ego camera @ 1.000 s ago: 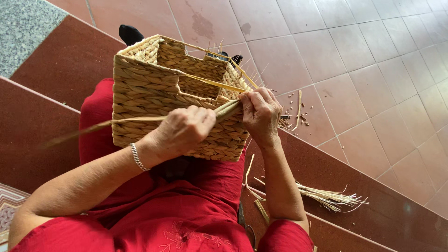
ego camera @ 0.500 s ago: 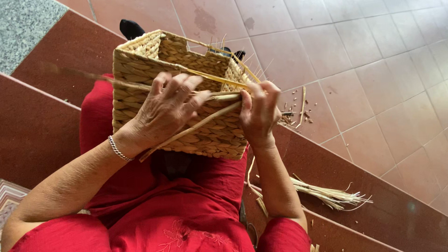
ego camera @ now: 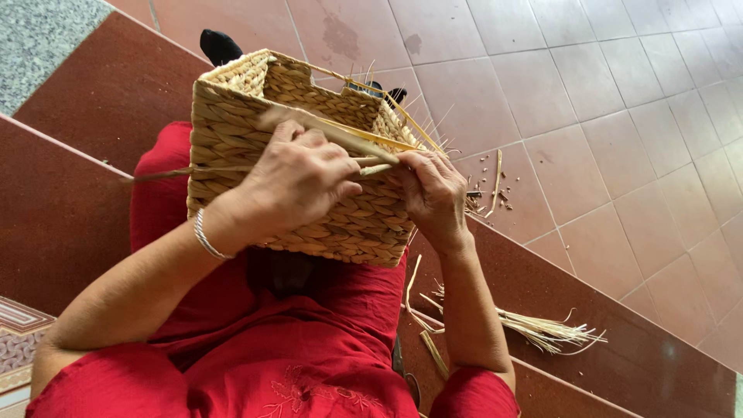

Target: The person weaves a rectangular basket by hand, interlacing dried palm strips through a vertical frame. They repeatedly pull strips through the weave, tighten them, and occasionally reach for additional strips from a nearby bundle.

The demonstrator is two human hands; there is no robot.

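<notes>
A square woven basket point(ego camera: 302, 155) rests on the lap of a person in red clothes point(ego camera: 309, 348), open mouth turned away. The left hand point(ego camera: 298, 182) lies across the basket's near wall, fingers curled and pinching a pale flat straw strand point(ego camera: 340, 135) that runs over the rim. Just right of it, against the basket's right corner, the right hand point(ego camera: 433, 193) pinches the same strand's end. Below the basket to the right, a bundle of loose straw point(ego camera: 542, 329) lies on the red step point(ego camera: 604, 356)

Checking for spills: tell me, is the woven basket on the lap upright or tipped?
Tipped. The woven basket leans on the red-clothed lap, its open mouth turned away from the camera toward the tiled floor, not straight up.
</notes>
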